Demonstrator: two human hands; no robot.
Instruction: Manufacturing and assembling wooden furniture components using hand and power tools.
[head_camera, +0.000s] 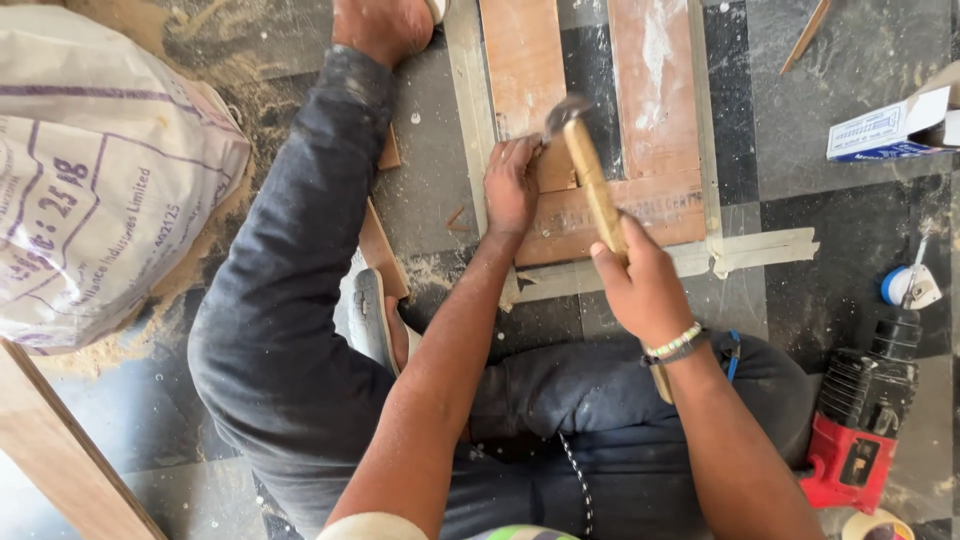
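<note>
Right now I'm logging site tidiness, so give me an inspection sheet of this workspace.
Surface: dark tiled floor, dusty, sawdust at left.
Job's things: wooden frame; hammer above it.
Clutter: white sack, small box, red drill, tape roll, plank.
Hands: left hand presses on frame; right hand grips hammer handle.
Cables: nothing seen.
Surroundings: nothing seen.
</note>
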